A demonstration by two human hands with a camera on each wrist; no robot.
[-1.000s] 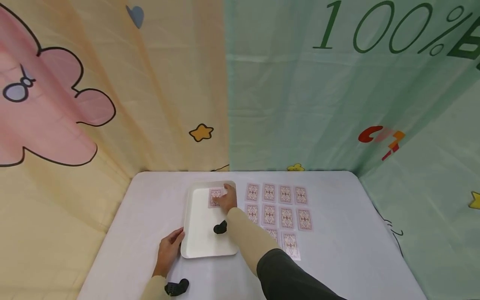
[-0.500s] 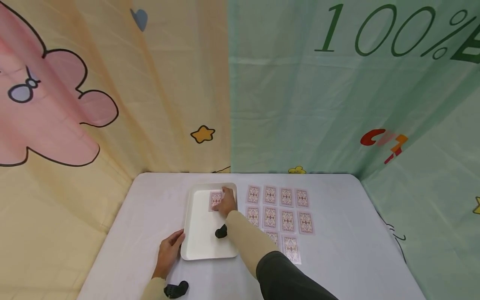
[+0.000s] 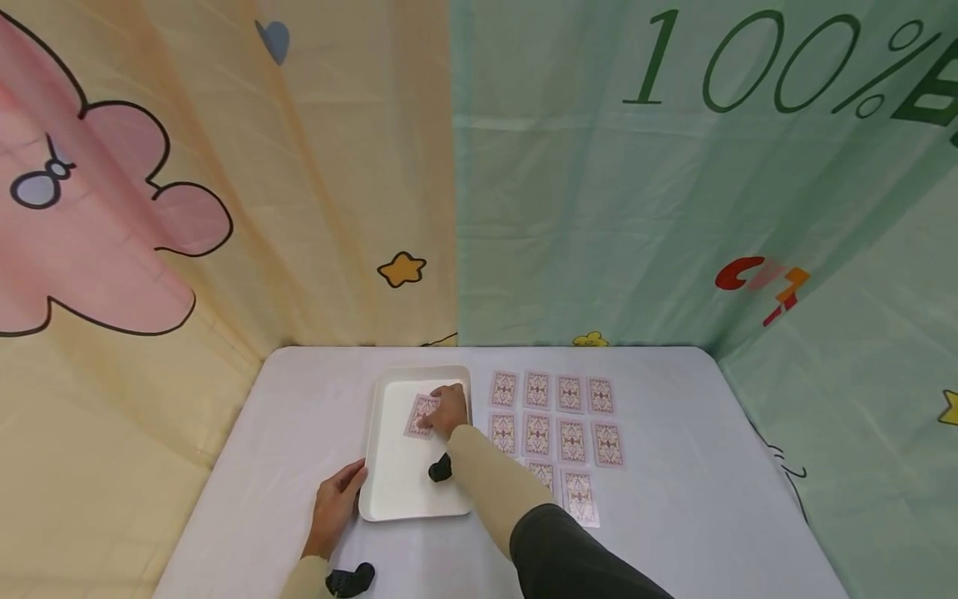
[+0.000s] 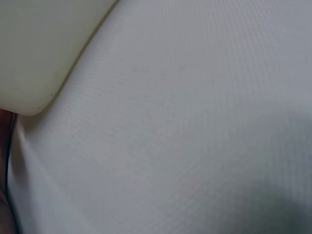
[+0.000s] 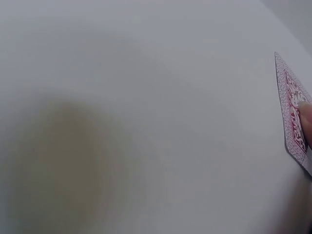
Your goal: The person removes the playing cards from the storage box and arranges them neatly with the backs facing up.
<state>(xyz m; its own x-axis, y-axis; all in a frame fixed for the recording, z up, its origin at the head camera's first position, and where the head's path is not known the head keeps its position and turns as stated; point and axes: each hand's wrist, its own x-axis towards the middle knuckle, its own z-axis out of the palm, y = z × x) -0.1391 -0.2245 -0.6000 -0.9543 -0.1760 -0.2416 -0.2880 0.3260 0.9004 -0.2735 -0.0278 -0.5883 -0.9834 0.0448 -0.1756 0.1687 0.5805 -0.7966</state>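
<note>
In the head view a white rectangular tray (image 3: 389, 491) stands on the table. My right hand (image 3: 449, 412) is over its far right part and pinches a playing card (image 3: 420, 413) with a red patterned back. The card is turned at a slant over the tray floor. In the right wrist view the thumb (image 5: 306, 122) lies on the patterned back of the card (image 5: 292, 105); the other fingers are hidden. At the tray's left side my left hand (image 3: 334, 507) holds the rim between thumb and fingers. The left wrist view catches the tray's corner (image 4: 44, 63) and a sliver of hand.
Several playing cards (image 3: 536, 434) lie back up in rows right of the tray, the nearest row partly behind the right forearm. White cloth (image 3: 688, 499) covers the table. Printed curtains (image 3: 359, 166) enclose the back and sides.
The card in my right hand has come nearer and slightly left within the tray and turned from straight to slanted. The right hand has drawn back a little. The left hand stays at the rim.
</note>
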